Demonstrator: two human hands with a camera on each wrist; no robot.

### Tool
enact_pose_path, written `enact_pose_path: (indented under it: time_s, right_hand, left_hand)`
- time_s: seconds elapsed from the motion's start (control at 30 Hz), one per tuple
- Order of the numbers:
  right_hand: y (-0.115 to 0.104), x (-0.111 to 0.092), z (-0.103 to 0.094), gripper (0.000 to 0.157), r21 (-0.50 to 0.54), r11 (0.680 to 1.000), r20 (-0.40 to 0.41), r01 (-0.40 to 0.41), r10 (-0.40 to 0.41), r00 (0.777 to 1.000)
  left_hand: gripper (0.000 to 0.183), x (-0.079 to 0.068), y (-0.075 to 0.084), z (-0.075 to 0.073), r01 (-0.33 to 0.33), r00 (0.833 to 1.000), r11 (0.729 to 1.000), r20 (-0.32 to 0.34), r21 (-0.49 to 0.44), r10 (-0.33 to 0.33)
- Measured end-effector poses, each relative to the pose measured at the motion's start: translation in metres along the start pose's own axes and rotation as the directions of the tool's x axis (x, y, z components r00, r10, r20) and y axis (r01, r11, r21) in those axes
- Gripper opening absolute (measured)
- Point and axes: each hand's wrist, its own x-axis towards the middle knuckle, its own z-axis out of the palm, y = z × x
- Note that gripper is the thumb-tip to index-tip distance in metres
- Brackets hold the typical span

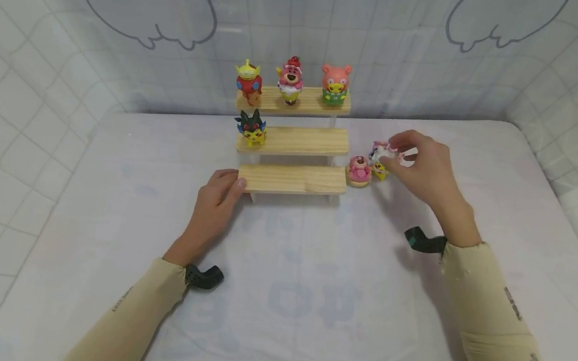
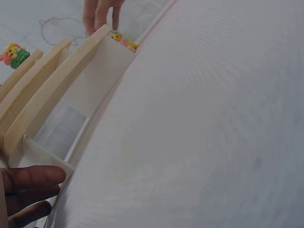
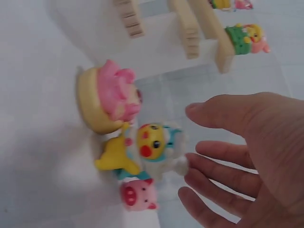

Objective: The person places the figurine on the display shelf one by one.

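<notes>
Left hand rests loosely against the wooden shelf; right hand, fingers apparently relaxed, touches the white figurine.

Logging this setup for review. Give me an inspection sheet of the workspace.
Surface: white cloth, printed.
Job's things: wooden stepped shelf; three figures on top step, one on the middle; three small figures beside it, pink bear, yellow one, pig.
Clutter: nothing seen.
Hands: left hand touches bottom step; right hand open at the loose figures.
Cables: nothing seen.
Surroundings: printed cloth walls.
</notes>
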Motion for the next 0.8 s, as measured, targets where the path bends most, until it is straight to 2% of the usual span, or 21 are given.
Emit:
enact_pose_path:
  time_s: [0.3,0.5,0.8]
  right_hand:
    - [0.009,0.001,0.012,0.041,-0.026,0.998,0.059,-0.058,0.059,0.996]
    - [0.011,0.001,0.013,0.043,-0.004,0.998,0.061,-0.067,0.067,0.996]
    - [0.014,0.002,0.016,0.049,-0.038,0.998,0.062,-0.048,0.05,0.997]
  left_hand:
    - [0.045,0.0,-0.003,-0.001,-0.031,1.0,0.999,-0.002,-0.01,0.031]
    - [0.044,0.0,-0.002,-0.001,-0.031,1.0,0.999,0.001,-0.014,0.031]
    - [0.044,-0.001,-0.002,-0.001,-0.022,1.0,1.0,-0.003,-0.01,0.022]
